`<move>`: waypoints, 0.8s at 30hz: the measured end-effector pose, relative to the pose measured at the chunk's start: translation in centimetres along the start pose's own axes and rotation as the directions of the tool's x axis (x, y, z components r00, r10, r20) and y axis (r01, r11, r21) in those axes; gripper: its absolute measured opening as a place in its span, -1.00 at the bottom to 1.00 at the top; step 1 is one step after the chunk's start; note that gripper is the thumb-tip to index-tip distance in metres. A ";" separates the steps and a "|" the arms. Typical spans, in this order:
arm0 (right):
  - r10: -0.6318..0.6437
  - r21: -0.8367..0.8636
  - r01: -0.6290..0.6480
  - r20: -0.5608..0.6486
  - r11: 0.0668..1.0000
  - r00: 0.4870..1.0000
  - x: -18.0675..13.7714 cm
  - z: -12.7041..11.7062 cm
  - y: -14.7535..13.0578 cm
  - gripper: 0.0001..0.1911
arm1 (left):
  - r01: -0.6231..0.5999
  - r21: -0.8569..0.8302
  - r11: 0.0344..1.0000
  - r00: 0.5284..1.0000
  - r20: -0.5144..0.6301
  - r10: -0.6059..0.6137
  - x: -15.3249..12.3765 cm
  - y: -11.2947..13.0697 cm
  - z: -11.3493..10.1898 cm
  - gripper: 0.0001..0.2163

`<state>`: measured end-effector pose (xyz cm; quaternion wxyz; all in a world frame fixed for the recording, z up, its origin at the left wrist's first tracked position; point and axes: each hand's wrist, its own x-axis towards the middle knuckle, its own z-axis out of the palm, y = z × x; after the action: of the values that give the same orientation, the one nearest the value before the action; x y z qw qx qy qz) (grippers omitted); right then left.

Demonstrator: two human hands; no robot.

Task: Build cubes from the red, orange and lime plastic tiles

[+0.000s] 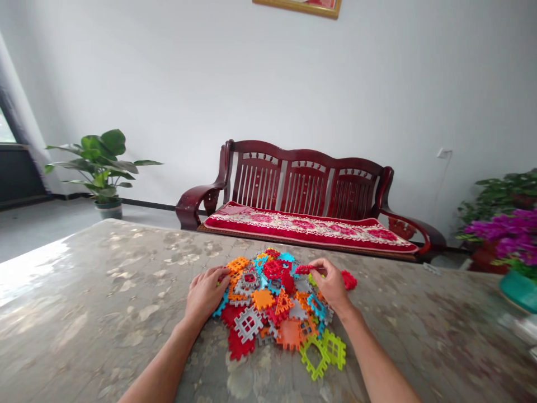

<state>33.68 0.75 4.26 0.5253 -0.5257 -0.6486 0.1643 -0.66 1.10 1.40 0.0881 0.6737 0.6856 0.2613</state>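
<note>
A heap of interlocking plastic building tiles in red, orange, blue, grey and green lies on the table between my hands. My right hand (331, 284) pinches a red tile (305, 270) above the heap's right side, holding it nearly edge-on. My left hand (205, 292) rests against the heap's left edge with its fingers stretched over it, beside orange lattice tiles (238, 265); its fingertips are partly hidden. Towards the front lie a grey window tile (248, 324), an orange square tile (289, 334) and a green tile with a large opening (314, 358).
A patterned cloth covers the table (126, 302). Another red tile (349, 280) lies right of my right hand. Behind the table stands a dark wooden bench (302, 179) with a red cushion (310, 225). Potted plants (100, 159) and purple flowers (507, 235) flank the room.
</note>
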 end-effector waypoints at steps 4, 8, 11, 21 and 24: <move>0.024 0.056 -0.027 0.055 0.998 0.998 -0.2 -0.4 2.4 -0.87 | 0.002 0.002 1.000 1.000 0.004 -0.002 0.0 0.0 0.0 -0.68; 0.116 0.014 -0.117 0.038 0.993 0.993 -0.5 -0.8 4.4 -0.80 | 0.000 0.004 1.000 1.000 0.001 0.000 0.0 0.0 0.0 -0.69; 0.127 -0.075 -0.129 -0.029 0.989 0.991 -0.5 -1.2 4.3 -0.78 | 0.002 0.007 1.000 1.000 0.000 -0.002 0.0 -0.1 0.1 -0.69; 0.140 -0.598 -0.017 0.159 0.802 0.977 -1.4 -0.3 0.6 -0.57 | -0.001 0.000 1.000 1.000 0.004 0.001 0.0 -0.1 0.1 -0.68; 0.071 -0.621 0.022 0.124 0.784 0.990 -1.3 -0.4 0.3 -0.60 | -0.009 0.007 1.000 1.000 -0.002 0.009 0.0 -0.1 0.1 -0.68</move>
<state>34.06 -0.35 3.53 0.2741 -0.6644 -0.6951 -0.0145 -0.74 1.15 1.26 0.0840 0.6766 0.6837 0.2602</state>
